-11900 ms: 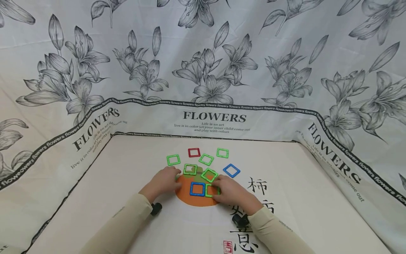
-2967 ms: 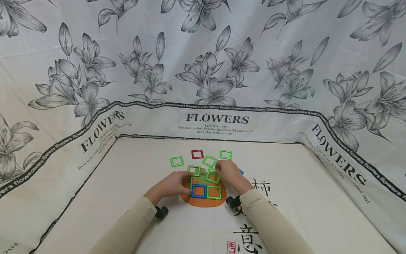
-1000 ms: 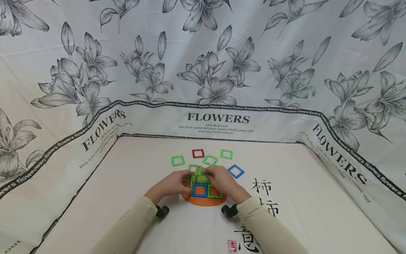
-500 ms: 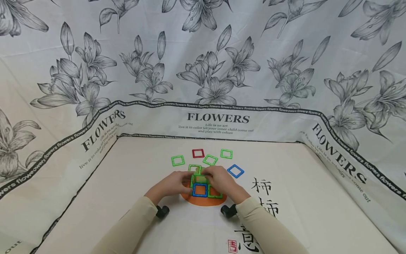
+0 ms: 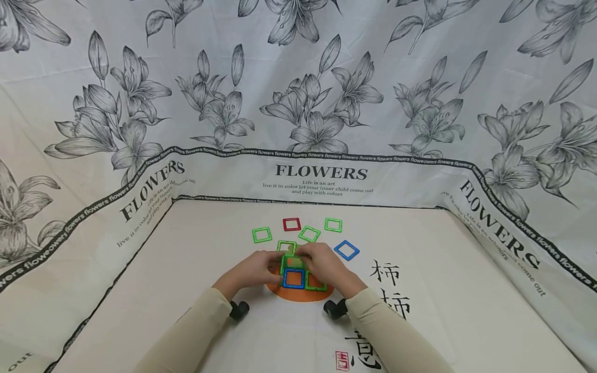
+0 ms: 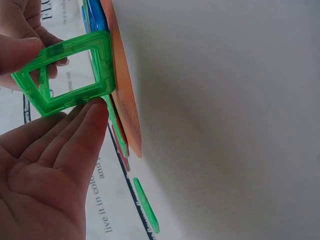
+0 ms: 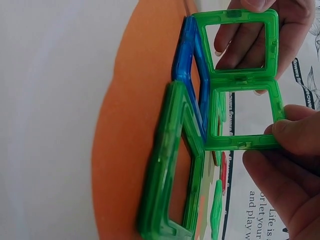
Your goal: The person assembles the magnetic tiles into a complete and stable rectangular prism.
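My left hand (image 5: pixel 252 270) pinches a green square magnetic tile (image 6: pixel 102 65) that stands on edge at the left side of a flat blue magnetic tile (image 5: pixel 294 278). The thumb lies on one side of it, fingers on the other. My right hand (image 5: pixel 324 264) pinches a second upright green magnetic tile (image 7: pixel 245 144) by its outer edge, behind the blue one. In the right wrist view the two upright tiles meet along an edge. Another green magnetic tile (image 7: pixel 157 165) lies flat beside the blue one, on the orange print (image 7: pixel 120 145).
Beyond the hands lie loose square tiles: a red tile (image 5: pixel 292 224), a blue tile (image 5: pixel 346 250) and several green ones, such as the green tile (image 5: pixel 333 225). A floral curtain (image 5: pixel 322 176) borders the table (image 5: pixel 196 233) at the back and sides.
Since three seconds ago, my right hand has carried its green tile leftward and stood it behind the blue tile. Over the last second the hands barely move; that tile shifts slightly left.
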### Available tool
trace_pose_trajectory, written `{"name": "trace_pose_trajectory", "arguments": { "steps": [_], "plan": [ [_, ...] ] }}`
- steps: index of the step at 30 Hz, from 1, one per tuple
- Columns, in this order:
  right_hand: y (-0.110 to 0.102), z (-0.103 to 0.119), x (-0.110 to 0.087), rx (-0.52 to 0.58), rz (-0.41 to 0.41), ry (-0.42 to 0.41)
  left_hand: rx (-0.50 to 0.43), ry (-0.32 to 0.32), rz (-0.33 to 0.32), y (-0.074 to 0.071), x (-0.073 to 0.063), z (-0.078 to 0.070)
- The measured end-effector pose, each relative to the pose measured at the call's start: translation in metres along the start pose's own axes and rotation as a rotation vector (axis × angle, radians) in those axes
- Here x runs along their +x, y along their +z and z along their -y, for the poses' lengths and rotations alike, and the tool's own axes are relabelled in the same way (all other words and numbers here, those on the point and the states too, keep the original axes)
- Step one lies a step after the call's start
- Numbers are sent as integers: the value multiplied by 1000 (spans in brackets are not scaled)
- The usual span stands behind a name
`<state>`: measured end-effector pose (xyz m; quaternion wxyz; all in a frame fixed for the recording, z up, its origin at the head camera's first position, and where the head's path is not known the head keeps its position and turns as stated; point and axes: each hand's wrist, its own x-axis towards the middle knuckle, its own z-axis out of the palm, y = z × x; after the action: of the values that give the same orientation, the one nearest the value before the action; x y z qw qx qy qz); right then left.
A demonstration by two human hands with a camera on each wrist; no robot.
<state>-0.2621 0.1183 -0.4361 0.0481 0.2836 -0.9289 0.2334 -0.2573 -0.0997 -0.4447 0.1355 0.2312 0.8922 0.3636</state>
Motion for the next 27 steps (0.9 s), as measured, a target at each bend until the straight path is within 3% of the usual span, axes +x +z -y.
{"name": "trace_pose_trajectory", "arguments": {
  "steps": [27],
  "plan": [
    [-1, 1, 3, 30, 21, -17, 42, 10, 7, -4, -1, 2]
  ]
}}
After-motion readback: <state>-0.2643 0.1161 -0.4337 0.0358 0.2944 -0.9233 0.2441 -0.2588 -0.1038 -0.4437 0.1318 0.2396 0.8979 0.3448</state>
